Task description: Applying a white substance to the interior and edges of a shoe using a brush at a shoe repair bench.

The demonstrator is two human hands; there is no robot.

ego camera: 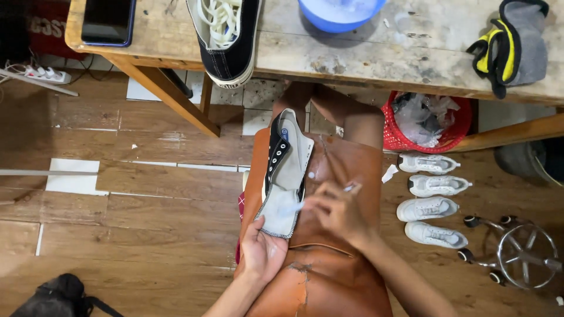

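Note:
A black canvas shoe (286, 170) with a grey-white lining lies opened out on a brown leather apron (329, 264) over my lap. My left hand (262, 252) cups the shoe's heel end from below. My right hand (335, 206) is blurred and pinches a small thin tool (351, 188) just right of the shoe, with a pale smear at the lining near its fingers. A second black shoe (228, 35) with white laces rests on the wooden workbench (364, 56) above.
On the bench lie a dark phone (107, 20), a blue bowl (341, 12) and a grey-yellow glove (511, 44). A red basket (426, 123) holds plastic scraps. Several white sneakers (433, 205) line the floor beside a chair base (517, 249). A black bag (56, 296) sits bottom left.

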